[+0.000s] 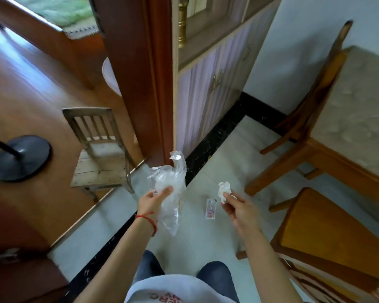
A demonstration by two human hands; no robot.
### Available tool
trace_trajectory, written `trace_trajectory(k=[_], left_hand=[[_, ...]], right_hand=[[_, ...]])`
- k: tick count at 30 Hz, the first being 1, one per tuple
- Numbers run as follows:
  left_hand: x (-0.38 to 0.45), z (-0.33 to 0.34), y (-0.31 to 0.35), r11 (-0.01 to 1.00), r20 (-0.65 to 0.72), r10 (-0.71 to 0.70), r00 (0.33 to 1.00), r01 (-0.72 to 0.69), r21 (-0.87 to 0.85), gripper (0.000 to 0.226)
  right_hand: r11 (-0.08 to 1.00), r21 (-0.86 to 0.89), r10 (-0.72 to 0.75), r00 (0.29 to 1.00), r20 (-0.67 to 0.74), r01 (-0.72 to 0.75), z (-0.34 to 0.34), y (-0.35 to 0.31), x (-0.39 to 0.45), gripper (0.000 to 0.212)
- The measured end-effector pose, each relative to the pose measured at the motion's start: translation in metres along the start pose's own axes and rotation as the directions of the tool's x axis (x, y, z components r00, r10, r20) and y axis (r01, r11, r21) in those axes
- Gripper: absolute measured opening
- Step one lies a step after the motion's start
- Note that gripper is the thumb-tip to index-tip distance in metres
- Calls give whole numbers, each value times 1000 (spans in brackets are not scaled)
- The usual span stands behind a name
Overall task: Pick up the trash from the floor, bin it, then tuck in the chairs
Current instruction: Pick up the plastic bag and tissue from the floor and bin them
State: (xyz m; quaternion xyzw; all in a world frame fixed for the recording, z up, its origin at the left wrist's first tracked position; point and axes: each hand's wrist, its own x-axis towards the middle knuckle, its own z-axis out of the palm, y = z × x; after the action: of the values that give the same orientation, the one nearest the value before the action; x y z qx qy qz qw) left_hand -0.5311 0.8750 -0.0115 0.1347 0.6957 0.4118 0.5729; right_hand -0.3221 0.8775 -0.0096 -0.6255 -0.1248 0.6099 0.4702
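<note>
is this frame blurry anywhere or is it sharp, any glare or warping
Head view: motion blur smears the left and top edges, worst at the lamp base; window glare streaks the wooden floor; wide-angle warping bends the door frame; the plastic bag and crumpled tissue at centre are fairly sharp.

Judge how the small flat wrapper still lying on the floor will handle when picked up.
The wrapper lies flat on the smooth tile floor, so it probably needs an edge pinch or nail to lift. It looks thin and light, likely floppy. Flat, so unlikely to roll.

A home dining room: marble-topped table, wooden chairs, cabinet.
</note>
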Motion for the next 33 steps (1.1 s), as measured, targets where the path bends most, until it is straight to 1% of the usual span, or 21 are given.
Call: trace_trajectory(k=[3,7,8,11,13,15,17,20,23,27,31,33], left_hand=[[-21,-2,-13,997,-83,36,996,-42,-64,19],[-50,-5,-42,975,-156,-4,988,-31,-222,33],[-57,-6,-51,967,-181,-12,983,-34,-252,32],[-80,-12,-77,950,-291,-14,957,-78,-301,18],[-97,-20,-96,935,-359,-26,933,-104,-339,16],[-114,-30,-113,908,-400,-66,914,-111,-404,13],[-131,-43,-129,872,-426,-114,898,-114,-476,16],[-155,-66,-154,838,-470,-154,869,-138,-528,31],[-179,-91,-175,802,-529,-179,830,-188,-567,30],[-216,-127,-208,743,-587,-228,777,-251,-621,29],[-263,-168,-251,697,-655,-276,703,-323,-640,20],[-291,-191,-277,658,-677,-312,666,-362,-660,20]], right_hand=[[995,-96,18,996,84,-9,-2,-5,-2,26],[975,-222,34,975,221,17,-14,-7,-6,25],[971,-240,44,965,258,19,-17,-6,-7,25],[955,-297,82,939,334,22,-22,0,-14,25],[945,-325,114,924,366,12,-23,9,-21,23],[936,-351,165,901,402,-15,-21,21,-29,21],[917,-397,226,872,434,-40,-15,34,-39,15],[899,-431,295,825,482,-70,-3,56,-57,17],[873,-484,359,760,542,-68,8,81,-81,14],[826,-563,424,665,615,-5,17,117,-122,15],[764,-642,491,586,645,67,18,164,-177,15],[723,-682,526,551,648,111,16,192,-211,16]])
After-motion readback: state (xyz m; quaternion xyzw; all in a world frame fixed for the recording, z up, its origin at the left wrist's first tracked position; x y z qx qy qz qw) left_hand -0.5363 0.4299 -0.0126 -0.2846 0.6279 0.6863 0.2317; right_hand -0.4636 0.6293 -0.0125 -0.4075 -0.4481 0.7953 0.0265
